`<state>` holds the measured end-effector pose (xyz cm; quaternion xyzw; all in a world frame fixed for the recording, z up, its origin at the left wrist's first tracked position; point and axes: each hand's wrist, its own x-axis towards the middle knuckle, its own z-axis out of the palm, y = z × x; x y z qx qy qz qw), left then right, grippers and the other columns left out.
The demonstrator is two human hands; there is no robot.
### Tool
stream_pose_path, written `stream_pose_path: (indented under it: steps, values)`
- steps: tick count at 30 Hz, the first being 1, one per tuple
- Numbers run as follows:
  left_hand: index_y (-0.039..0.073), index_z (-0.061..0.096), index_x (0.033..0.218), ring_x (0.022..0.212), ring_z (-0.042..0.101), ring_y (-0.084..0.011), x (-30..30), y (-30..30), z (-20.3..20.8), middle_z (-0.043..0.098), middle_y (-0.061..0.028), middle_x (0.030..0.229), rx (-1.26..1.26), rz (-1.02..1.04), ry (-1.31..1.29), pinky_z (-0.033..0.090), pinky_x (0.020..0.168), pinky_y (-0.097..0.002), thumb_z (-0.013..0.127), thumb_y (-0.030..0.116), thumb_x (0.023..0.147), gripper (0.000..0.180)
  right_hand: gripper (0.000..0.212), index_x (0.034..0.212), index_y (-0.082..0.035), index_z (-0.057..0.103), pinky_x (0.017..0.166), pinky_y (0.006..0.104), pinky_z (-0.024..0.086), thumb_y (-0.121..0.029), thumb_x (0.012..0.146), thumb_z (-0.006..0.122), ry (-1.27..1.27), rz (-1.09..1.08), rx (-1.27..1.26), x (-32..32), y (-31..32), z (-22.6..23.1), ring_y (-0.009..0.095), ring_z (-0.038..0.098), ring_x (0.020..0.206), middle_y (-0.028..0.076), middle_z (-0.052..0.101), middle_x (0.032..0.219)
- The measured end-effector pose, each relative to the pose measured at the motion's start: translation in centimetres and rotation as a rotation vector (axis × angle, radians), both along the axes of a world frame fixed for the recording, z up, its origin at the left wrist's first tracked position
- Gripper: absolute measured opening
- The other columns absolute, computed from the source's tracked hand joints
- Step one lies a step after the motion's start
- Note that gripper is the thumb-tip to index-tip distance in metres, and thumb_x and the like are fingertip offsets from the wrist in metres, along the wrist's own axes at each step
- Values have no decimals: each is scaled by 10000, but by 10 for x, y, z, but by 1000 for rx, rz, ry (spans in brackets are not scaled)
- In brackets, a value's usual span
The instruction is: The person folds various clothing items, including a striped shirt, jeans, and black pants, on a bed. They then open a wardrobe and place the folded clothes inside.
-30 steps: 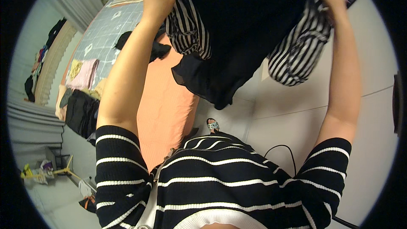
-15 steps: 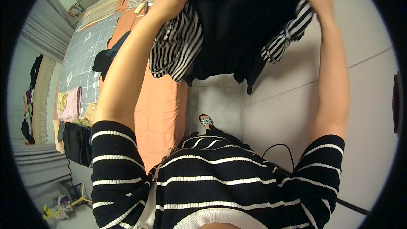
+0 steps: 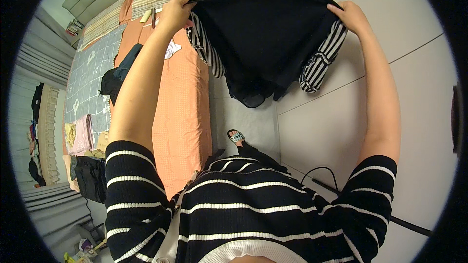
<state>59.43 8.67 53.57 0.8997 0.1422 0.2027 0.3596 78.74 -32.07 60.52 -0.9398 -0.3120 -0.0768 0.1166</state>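
Observation:
A black garment (image 3: pixel 261 44) with black-and-white striped sleeves hangs stretched between my two raised hands, over the gap between the bed and the pale panels. My left hand (image 3: pixel 176 15) is closed on its upper left corner. At the upper right corner, my right hand (image 3: pixel 352 17) pinches the cloth between thumb and fingers. The top edge runs nearly straight from hand to hand. One striped sleeve (image 3: pixel 207 46) dangles below my left hand, the other striped sleeve (image 3: pixel 324 58) below my right. The garment's lower part droops in loose folds.
To my left is a bed with an orange sheet (image 3: pixel 180 131) and a grey checked cover (image 3: pixel 87 75). Dark clothes (image 3: pixel 117 75), a pink folded cloth (image 3: pixel 84 134) and black folded clothes (image 3: pixel 91 178) lie on it. Pale panels (image 3: pixel 331 126) stand along my right.
The garment has come down slightly and hangs flatter, its top edge pulled straighter. Both hands have shifted a little left and lower, still holding its corners.

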Motion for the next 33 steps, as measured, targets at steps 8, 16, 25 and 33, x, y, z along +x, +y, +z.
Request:
stream_pose_path:
  steps: [8, 16, 25, 33]
  values:
    - [-21, 589, 1108, 668, 686, -195, -22, 6, 11, 657, -123, 895, -270, -145, 89, 544, 544, -253, 535, 85, 897, 242, 141, 883, -30, 652, 386, 265, 411, -144, 879, 570, 486, -190, 103, -14, 24, 19, 112, 444, 396, 14, 472, 548]
    - [26, 604, 1068, 849, 654, -295, -11, 24, 3, 661, -170, 898, 121, -135, -60, 508, 726, -346, 537, 96, 872, 218, 288, 1128, -35, 608, 588, 228, 556, -57, 880, 465, 667, -106, 792, -1, 49, 2, 162, 669, 784, 85, 656, 970]
    - [52, 616, 1089, 960, 581, -404, 9, 63, -33, 629, -229, 1001, 330, -40, 120, 454, 840, -406, 563, 141, 842, 267, 97, 776, -55, 604, 531, 221, 423, -132, 815, 560, 579, -14, 323, 25, 101, -23, 95, 547, 644, -2, 577, 730]
    - [5, 565, 1043, 845, 596, -275, -11, 117, 85, 616, -152, 833, -12, 227, -356, 451, 758, -378, 523, 65, 859, 198, 190, 699, 2, 577, 566, 313, 424, -125, 835, 538, 317, 387, 850, -16, 240, 71, 179, 529, 610, 91, 568, 674]
